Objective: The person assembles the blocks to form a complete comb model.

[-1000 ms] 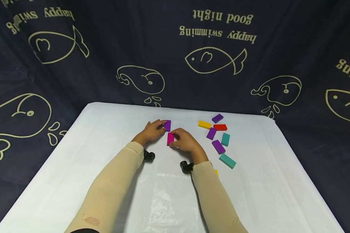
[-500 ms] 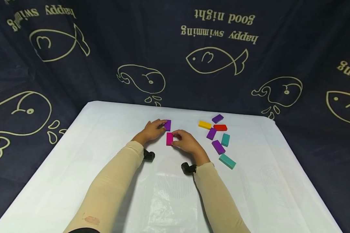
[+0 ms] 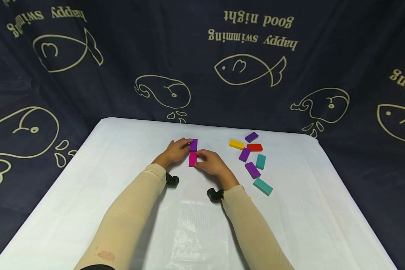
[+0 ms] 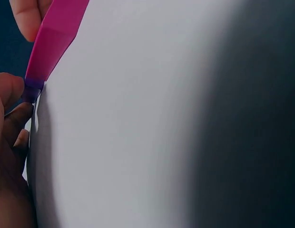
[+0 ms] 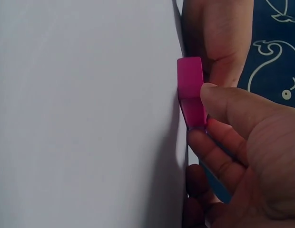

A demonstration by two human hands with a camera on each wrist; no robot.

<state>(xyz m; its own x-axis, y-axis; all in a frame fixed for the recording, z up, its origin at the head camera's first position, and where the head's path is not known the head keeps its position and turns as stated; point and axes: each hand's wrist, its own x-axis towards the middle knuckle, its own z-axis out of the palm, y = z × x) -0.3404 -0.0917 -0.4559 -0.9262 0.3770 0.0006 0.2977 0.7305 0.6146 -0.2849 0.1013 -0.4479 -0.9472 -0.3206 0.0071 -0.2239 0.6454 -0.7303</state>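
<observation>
A purple rectangular block (image 3: 194,144) lies at the middle of the far part of the white table. My left hand (image 3: 176,150) holds it from its left side, thumb and fingertips against it. Directly on the near side of it, end to end, is a pink rectangular block (image 3: 192,159). With thumb and index finger, my right hand (image 3: 213,162) grips the pink block from the right. In the right wrist view the thumb presses the side of the pink block (image 5: 190,78). The left wrist view has the purple block (image 4: 34,88) mostly hidden behind the pink one.
Loose blocks lie to the right: a yellow (image 3: 236,144), a red (image 3: 254,147), several purple (image 3: 252,170) and two teal ones (image 3: 263,186). The right sleeve (image 3: 253,228) almost hides another yellow piece. A dark printed cloth (image 3: 195,45) hangs behind the table (image 3: 121,138).
My right hand has shifted the pink block a little left and away from me, bringing it up to the purple block's near end. The left hand and purple block have stayed put.
</observation>
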